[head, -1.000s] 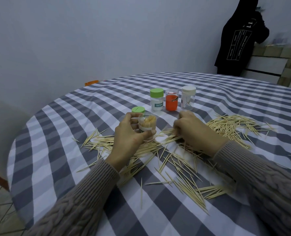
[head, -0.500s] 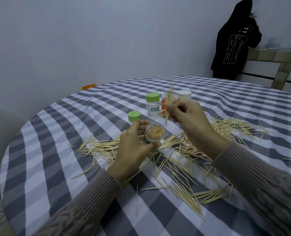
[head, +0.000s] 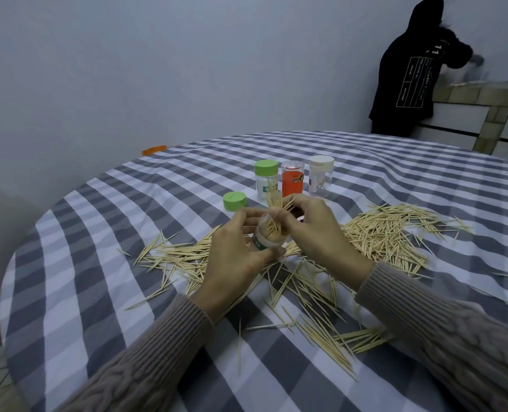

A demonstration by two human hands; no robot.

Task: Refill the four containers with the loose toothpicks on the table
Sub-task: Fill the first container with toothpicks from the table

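My left hand (head: 236, 257) grips a small clear container (head: 269, 236), tilted and partly full of toothpicks, above the table. My right hand (head: 312, 230) pinches a bundle of toothpicks (head: 274, 197) whose lower ends are in the container's mouth. The container's green lid (head: 234, 200) lies on the cloth just behind. Three more containers stand in a row further back: a green-lidded one (head: 266, 179), an orange one (head: 292, 182) and a white-lidded one (head: 321, 179). Loose toothpicks (head: 383, 233) lie scattered across the table around and in front of my hands.
The round table (head: 98, 263) has a grey and white checked cloth. A person in a black hooded top (head: 407, 78) stands at the far right by a tiled counter (head: 485, 96). The table's left edge drops to the floor.
My right hand lifted a bundle of toothpicks off the table, raised it, then brought it down into the mouth of the container. My left hand raised and tilted the container.
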